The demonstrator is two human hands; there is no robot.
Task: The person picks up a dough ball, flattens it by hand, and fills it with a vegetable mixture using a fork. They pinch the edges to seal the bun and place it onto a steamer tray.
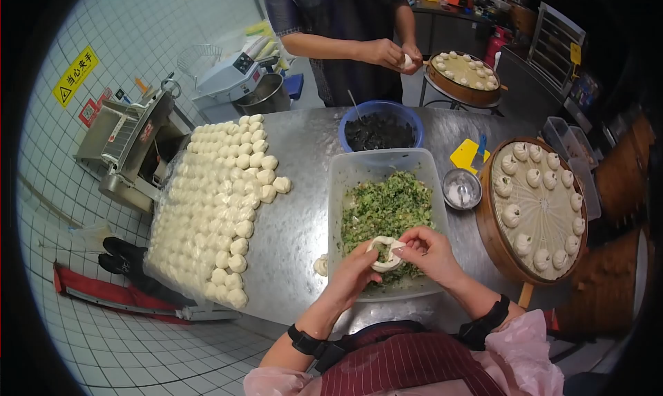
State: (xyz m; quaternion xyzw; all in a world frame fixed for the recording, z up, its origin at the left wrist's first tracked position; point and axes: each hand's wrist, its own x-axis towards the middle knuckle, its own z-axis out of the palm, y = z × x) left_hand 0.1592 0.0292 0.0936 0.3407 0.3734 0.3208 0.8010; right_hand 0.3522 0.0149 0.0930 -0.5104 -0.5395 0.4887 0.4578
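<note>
Over the near end of a plastic tub (334,209) of chopped green filling (390,206), both my hands hold one stuffed bun (377,263). Its dough rim is ring-shaped, with green filling showing in the middle. My left hand (353,273) cups the bun from the left, thumb along the rim. On the other side, my right hand (431,252) pinches the dough edge between thumb and fingertips. A single dough piece (320,265) lies on the steel table left of the tub.
Many dough balls (238,189), partly under plastic, cover the table's left. Behind the tub stands a blue bowl (343,135) of dark filling. A metal bowl (461,189), yellow scraper (464,154) and bamboo steamer (492,233) of buns are rightward. A co-worker (338,43) shapes dough opposite.
</note>
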